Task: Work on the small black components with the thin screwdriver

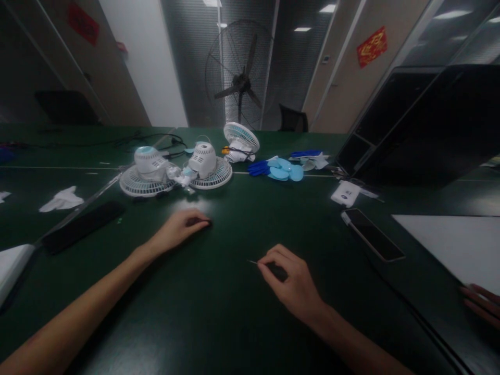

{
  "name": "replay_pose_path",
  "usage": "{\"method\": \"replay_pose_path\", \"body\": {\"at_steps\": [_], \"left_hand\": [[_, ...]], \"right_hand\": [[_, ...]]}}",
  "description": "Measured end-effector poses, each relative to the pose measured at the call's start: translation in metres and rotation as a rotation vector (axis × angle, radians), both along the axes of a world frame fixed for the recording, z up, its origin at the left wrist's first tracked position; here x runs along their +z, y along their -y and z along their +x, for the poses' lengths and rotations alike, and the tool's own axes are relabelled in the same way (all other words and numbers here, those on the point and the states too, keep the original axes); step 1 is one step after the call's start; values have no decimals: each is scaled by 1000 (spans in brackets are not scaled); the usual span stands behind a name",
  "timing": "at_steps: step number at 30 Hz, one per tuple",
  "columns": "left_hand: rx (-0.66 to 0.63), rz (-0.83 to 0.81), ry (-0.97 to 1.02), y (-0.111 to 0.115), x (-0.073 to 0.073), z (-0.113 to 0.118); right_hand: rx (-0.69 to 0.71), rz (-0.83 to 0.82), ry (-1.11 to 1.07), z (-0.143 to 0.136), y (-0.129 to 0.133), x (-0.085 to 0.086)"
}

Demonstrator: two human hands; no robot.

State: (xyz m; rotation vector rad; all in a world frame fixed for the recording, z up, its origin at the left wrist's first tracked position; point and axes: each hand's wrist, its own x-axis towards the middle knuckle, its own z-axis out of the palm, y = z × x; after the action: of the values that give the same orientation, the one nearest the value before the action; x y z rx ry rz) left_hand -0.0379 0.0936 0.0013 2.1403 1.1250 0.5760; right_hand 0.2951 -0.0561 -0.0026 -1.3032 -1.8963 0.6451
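Note:
My right hand [291, 281] pinches a thin, pale, needle-like piece [252, 261] between thumb and forefinger, just above the dark green table [219, 323]. The piece points left, and its exact kind is too small to make out. My left hand [182, 228] rests on the table further forward, thumb and fingers closed together. A dark spot shows at its fingertips; I cannot tell whether it is an object or shadow. Beyond the left hand lie two white fan heads, one fan head [146, 169] at left and another fan head [205, 166] beside it.
Behind stand a third small fan [240, 140] and light-blue fan blades [285, 171]. On the right are a phone [375, 234], a white card [346, 193], a cable, a white sheet [449, 245], a black monitor [433, 125] and another person's hand [482, 302]. Crumpled tissue [62, 199] lies left.

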Motion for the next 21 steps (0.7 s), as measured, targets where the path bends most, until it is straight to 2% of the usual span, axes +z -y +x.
{"method": "replay_pose_path", "body": {"at_steps": [4,7,10,21], "left_hand": [[-304,5,87,51,-4,60],[-432,40,83,80,-5,83],[-448,50,68,89,-5,87],[-431,25,88,88,-8,85]], "right_hand": [[0,6,61,2,1,0],[35,-7,111,4,4,2],[61,-14,130,7,7,5],[95,-1,175,11,6,7]]}}
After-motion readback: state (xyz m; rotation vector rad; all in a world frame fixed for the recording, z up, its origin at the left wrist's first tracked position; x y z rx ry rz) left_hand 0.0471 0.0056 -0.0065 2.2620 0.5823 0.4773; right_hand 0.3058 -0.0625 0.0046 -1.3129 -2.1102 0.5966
